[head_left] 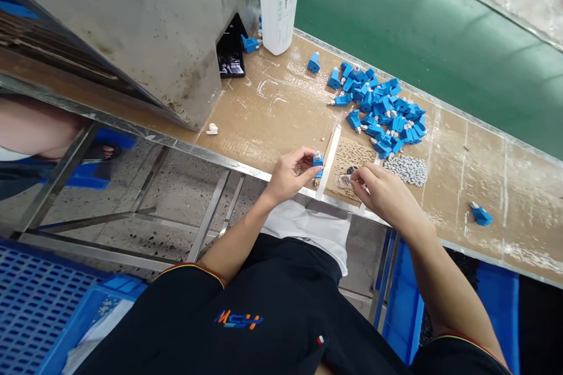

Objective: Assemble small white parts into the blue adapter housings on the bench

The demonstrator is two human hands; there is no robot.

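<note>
My left hand (289,176) grips a small blue plastic part (317,162) with a whitish tip, thumb and fingers on its sides. Over a perforated patch of board (347,155), my right hand (382,188) has its fingers pinched together; whatever lies between them is hidden. Just left of those fingertips sits a small clear round item (343,180), with something black (352,170) beside it. A pile of grey pellet-like pieces (407,170) lies beyond my right hand. Farther back is a heap of similar blue parts (373,99).
A white plastic bottle (279,6) stands by a metal housing (176,23), with a phone (231,50) at its opening. A white earbud (212,129) lies near the front edge. One blue part (480,214) sits apart at right. A green belt (422,29) runs behind the cardboard-covered bench.
</note>
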